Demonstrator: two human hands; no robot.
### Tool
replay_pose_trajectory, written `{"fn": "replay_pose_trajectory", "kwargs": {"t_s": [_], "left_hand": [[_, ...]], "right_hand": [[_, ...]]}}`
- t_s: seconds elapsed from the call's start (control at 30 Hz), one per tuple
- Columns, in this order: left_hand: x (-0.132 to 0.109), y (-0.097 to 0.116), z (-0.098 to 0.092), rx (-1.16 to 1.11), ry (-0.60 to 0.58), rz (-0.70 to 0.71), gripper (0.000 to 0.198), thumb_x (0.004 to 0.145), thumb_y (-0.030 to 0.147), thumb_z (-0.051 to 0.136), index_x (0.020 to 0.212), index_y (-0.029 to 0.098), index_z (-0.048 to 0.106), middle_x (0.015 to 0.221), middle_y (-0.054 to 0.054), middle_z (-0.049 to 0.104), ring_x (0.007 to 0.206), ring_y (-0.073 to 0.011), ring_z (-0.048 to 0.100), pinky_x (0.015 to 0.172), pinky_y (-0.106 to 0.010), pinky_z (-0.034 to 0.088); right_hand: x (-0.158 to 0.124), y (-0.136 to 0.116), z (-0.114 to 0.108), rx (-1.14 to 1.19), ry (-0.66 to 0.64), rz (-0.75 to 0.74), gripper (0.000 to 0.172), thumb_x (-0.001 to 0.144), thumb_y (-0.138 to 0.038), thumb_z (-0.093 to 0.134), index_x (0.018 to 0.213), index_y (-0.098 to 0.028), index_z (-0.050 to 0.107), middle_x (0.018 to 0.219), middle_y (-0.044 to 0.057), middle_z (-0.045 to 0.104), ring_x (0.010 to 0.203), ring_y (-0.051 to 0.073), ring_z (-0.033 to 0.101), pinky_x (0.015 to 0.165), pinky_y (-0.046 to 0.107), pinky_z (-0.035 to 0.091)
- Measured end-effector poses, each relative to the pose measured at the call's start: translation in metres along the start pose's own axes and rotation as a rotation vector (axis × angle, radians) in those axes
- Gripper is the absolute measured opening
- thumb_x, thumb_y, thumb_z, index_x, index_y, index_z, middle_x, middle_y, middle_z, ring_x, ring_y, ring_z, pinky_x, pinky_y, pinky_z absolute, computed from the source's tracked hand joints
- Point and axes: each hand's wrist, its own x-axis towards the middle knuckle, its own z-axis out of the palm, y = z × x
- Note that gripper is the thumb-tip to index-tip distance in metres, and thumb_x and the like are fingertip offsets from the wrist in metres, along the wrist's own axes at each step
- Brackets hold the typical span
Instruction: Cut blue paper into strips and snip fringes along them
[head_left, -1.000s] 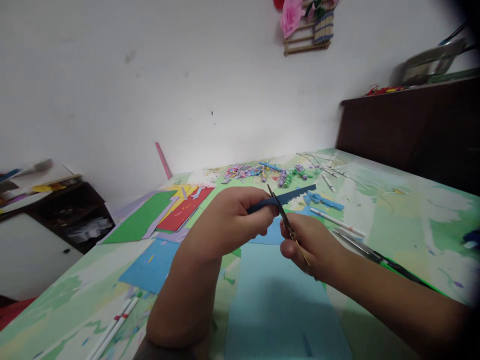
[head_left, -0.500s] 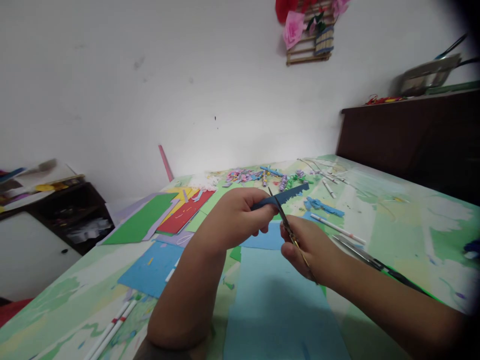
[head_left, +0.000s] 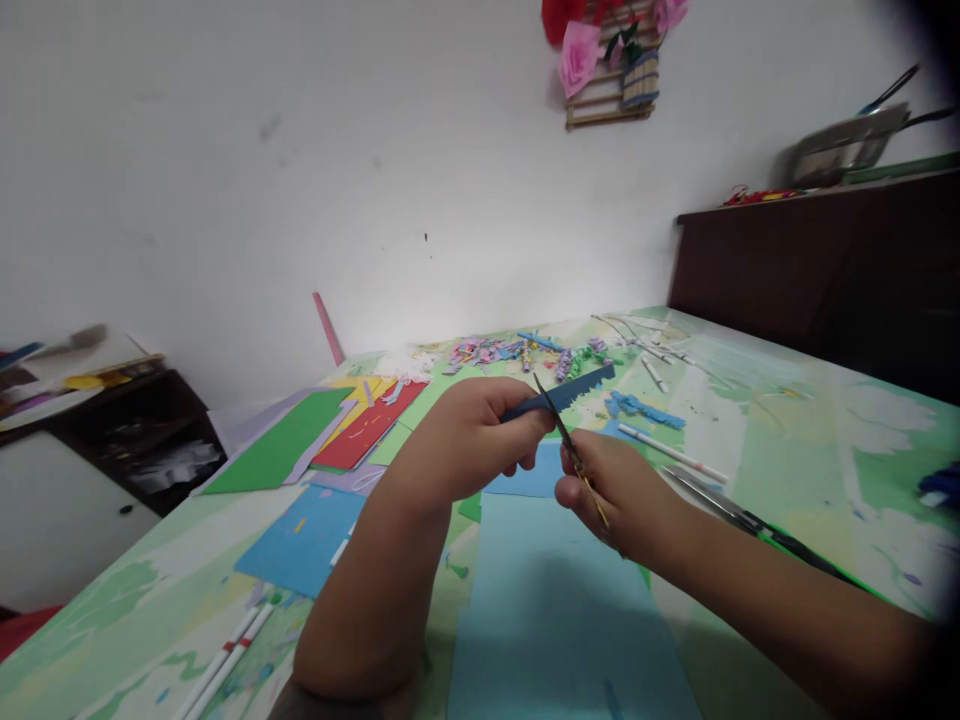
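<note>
My left hand [head_left: 487, 430] pinches one end of a dark blue paper strip [head_left: 585, 385], which points away to the right. Small snips make a fringe along the strip's lower right edge. In my right hand [head_left: 611, 490] is a pair of scissors [head_left: 577, 460] with gold-coloured handles, its blades crossing the strip just beside my left fingertips. Both hands are above a light blue sheet [head_left: 555, 610] lying on the table. Part of the scissors' handles is hidden by my right fingers.
Stacked sheets, green [head_left: 277, 445] and red [head_left: 367, 430], lie at left beside a blue sheet [head_left: 300, 535]. Behind are curled paper pieces [head_left: 562, 360] and a crumpled blue fringe [head_left: 645, 408]. A larger pair of scissors [head_left: 750, 522] rests at right; white sticks [head_left: 225, 655] lie front left.
The scissors' handles have drawn closer together in my right hand, and the blades have shifted slightly on the strip. My left hand keeps its hold. The view has moved a little.
</note>
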Motion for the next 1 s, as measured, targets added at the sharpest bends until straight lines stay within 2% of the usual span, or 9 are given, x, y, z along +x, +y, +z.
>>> {"fn": "replay_pose_trajectory", "kwargs": {"t_s": [0.27,0.5,0.6,0.77,1.0], "left_hand": [[-0.0025,0.0,-0.0018,-0.002,-0.023,0.006,0.022,0.072,0.021,0.048,0.051,0.015,0.05,0.044,0.005,0.049,0.043,-0.005,0.046,0.042,-0.016,0.035],[-0.0025,-0.0037,-0.0074,0.021,-0.094,-0.007,0.017,0.074,0.024,0.046,0.064,0.016,0.057,0.058,0.003,0.059,0.051,-0.0066,0.053,0.049,-0.018,0.042],[-0.0032,-0.0046,-0.0075,0.028,-0.103,-0.016,0.02,0.075,0.024,0.044,0.06,0.015,0.055,0.054,0.003,0.056,0.049,-0.007,0.052,0.048,-0.019,0.041],[-0.0028,-0.0022,-0.0049,0.024,-0.04,0.005,0.022,0.072,0.021,0.044,0.051,0.015,0.049,0.046,0.005,0.048,0.044,-0.0056,0.046,0.044,-0.018,0.036],[-0.004,0.0004,-0.0025,0.01,-0.042,0.006,0.02,0.07,0.019,0.044,0.052,0.015,0.05,0.044,0.005,0.047,0.042,-0.0051,0.044,0.042,-0.017,0.035]], "right_hand": [[-0.0005,0.0005,-0.0015,-0.016,-0.016,0.043,0.062,0.067,-0.077,0.008,0.06,-0.021,0.032,0.053,0.0,0.042,0.047,0.012,0.037,0.044,0.024,0.026],[0.0016,0.0026,-0.0038,-0.036,-0.025,0.077,0.058,0.071,-0.074,0.017,0.059,-0.021,0.035,0.051,-0.001,0.041,0.046,0.012,0.037,0.043,0.024,0.023],[0.0018,0.0039,-0.0044,-0.028,-0.02,0.085,0.058,0.07,-0.074,0.017,0.06,-0.02,0.035,0.051,-0.001,0.042,0.045,0.011,0.036,0.043,0.024,0.023],[0.0005,0.0031,-0.0038,-0.018,-0.02,0.06,0.058,0.072,-0.073,0.017,0.063,-0.02,0.037,0.054,-0.001,0.044,0.048,0.012,0.038,0.045,0.024,0.024],[0.0002,-0.0029,-0.0035,0.07,-0.008,-0.039,0.059,0.073,-0.072,0.012,0.065,-0.019,0.038,0.054,-0.002,0.041,0.048,0.011,0.036,0.044,0.024,0.024]]}}
